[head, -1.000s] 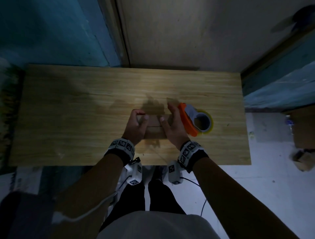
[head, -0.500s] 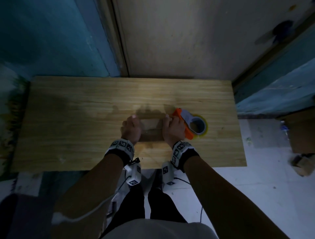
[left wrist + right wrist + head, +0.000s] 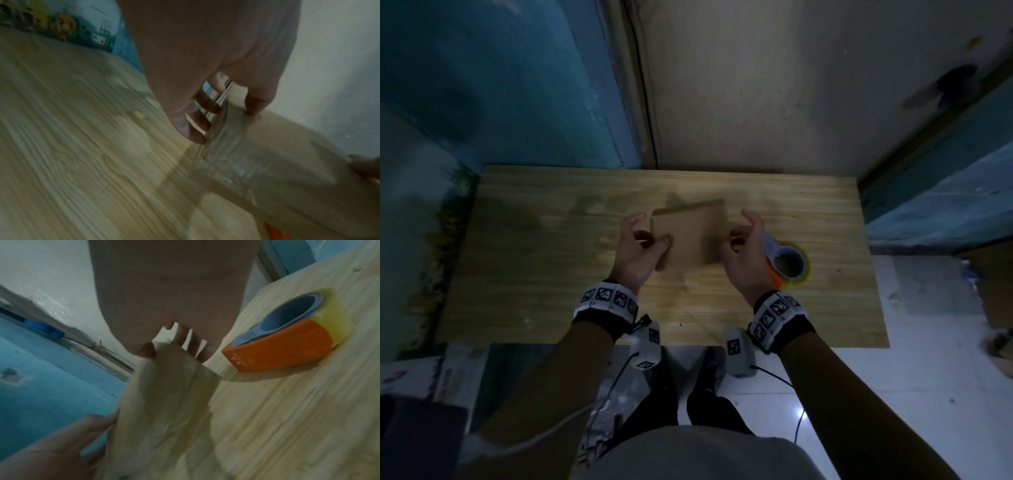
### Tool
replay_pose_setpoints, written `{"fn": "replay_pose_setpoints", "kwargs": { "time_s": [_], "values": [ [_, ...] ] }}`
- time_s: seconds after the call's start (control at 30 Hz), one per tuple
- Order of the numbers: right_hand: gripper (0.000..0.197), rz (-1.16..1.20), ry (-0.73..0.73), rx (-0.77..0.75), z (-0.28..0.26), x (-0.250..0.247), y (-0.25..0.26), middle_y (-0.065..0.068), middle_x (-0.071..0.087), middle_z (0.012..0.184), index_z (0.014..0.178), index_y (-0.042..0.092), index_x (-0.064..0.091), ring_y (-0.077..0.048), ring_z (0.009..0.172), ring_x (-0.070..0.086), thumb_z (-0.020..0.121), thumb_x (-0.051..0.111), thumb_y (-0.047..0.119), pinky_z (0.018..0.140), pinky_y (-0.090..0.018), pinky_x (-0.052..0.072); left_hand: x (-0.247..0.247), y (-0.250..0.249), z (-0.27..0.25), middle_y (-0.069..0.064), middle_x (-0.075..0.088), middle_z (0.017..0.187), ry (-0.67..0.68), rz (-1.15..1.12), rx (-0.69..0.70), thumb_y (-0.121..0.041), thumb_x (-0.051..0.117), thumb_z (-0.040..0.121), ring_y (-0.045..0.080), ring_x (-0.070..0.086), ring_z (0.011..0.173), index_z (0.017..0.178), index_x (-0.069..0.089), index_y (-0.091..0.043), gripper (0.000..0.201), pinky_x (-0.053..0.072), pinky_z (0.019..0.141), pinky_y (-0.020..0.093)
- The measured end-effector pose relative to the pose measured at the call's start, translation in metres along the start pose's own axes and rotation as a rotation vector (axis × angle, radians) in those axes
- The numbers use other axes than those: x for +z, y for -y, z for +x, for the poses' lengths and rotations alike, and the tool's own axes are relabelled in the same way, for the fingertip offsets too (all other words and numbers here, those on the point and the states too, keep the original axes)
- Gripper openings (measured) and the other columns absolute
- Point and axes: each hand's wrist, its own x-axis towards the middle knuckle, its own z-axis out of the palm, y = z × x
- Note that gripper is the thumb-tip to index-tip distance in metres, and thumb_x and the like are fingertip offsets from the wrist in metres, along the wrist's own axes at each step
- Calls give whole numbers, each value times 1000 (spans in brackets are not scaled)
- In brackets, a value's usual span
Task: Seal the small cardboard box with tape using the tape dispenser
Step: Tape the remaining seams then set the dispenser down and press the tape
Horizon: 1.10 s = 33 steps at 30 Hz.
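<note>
A small brown cardboard box (image 3: 690, 236) is held up above the wooden table (image 3: 551, 267), tilted, between both hands. My left hand (image 3: 641, 246) grips its left side, thumb on the near face and fingers behind. On the box's right side my right hand (image 3: 739, 246) holds it with thumb and curled fingers. A strip of clear tape (image 3: 232, 155) shines along the box in the left wrist view. The orange and grey tape dispenser (image 3: 784, 265) with a yellowish roll lies on the table just right of my right hand, untouched; it also shows in the right wrist view, tape dispenser (image 3: 287, 340).
The table stands against a pale wall (image 3: 756, 85) and a blue wall (image 3: 500, 78). Its near edge (image 3: 688, 344) is by my wrists, with white floor tiles (image 3: 893, 394) to the right. Cables hang from the wrist cameras.
The box was pressed on the table under both hands; now both hands have lifted it and tipped it up. The head view has shifted, and the dispenser stayed put.
</note>
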Motion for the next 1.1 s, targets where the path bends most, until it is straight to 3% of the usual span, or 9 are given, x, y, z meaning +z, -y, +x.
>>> {"fn": "replay_pose_setpoints", "kwargs": {
  "time_s": [0.07, 0.13, 0.27, 0.43, 0.57, 0.67, 0.8, 0.93, 1.1],
  "values": [
    [72, -76, 61, -40, -3, -3, -5, -5, 55, 111, 151, 16, 31, -12, 97, 56, 88, 63, 2, 77, -8, 45, -6, 2, -4, -6, 58, 106, 48, -9, 8, -18, 72, 85, 11, 59, 94, 130, 47, -27, 53, 54, 72, 22],
    [66, -99, 102, -83, -8, -3, -13, -7, 55, 121, 144, 16, 42, -16, 106, 56, 84, 64, 2, 82, -11, 46, -8, 10, -6, -5, 62, 106, 67, -60, -15, -20, 71, 85, 19, 61, 101, 124, 54, -23, 43, 54, 81, 31],
    [47, -76, 145, 3, -28, 0, -42, -5, 56, 125, 130, 16, 47, -18, 113, 56, 89, 68, 9, 92, -30, 48, -3, 32, -13, -6, 58, 90, 39, -60, 20, -25, 76, 81, 14, 57, 86, 90, 55, -20, 24, 48, 69, 25],
    [42, -167, 189, 105, -36, -1, -58, -2, 57, 128, 133, 13, 48, -19, 121, 56, 92, 60, 8, 97, -45, 52, 2, 49, -18, -9, 57, 97, 18, 96, 106, -14, 79, 78, -1, 56, 88, 110, 46, -18, 47, 47, 65, 11],
    [31, -488, -109, 0, -21, -34, -49, -5, 58, 115, 120, 6, 56, -27, 105, 59, 91, 65, 13, 82, -37, 50, -1, 45, -12, -6, 54, 109, 48, 79, 111, -15, 82, 75, 8, 58, 97, 125, 38, -27, 68, 51, 70, 19],
    [42, -686, -272, -31, -8, -63, -49, -11, 55, 102, 103, 6, 56, -30, 94, 53, 86, 64, 44, 78, -40, 43, -3, 40, -8, -4, 48, 126, 69, 231, 208, -19, 81, 76, 10, 53, 106, 136, 39, -29, 73, 50, 83, 22],
    [33, -700, -212, -35, 0, -73, -54, -11, 55, 103, 105, 7, 55, -32, 95, 52, 90, 62, 35, 79, -39, 40, -5, 39, -7, 2, 44, 130, 54, 440, 360, -19, 80, 74, 11, 45, 112, 128, 54, -23, 60, 47, 99, 31],
    [30, -559, -177, -274, 0, -51, -39, -15, 57, 100, 103, 2, 58, -29, 92, 51, 92, 46, 28, 79, -42, 43, -8, 39, -7, -3, 44, 124, 50, 457, 393, -18, 80, 74, 8, 44, 110, 120, 59, -23, 50, 49, 93, 32],
    [33, -477, 168, -328, 0, -14, -14, -8, 55, 127, 121, 12, 62, -22, 120, 48, 97, 60, 34, 101, -32, 38, -9, 41, -6, -3, 49, 122, 97, 413, 339, -20, 76, 78, 13, 50, 112, 109, 62, -26, 34, 48, 95, 33]
  ]
}}
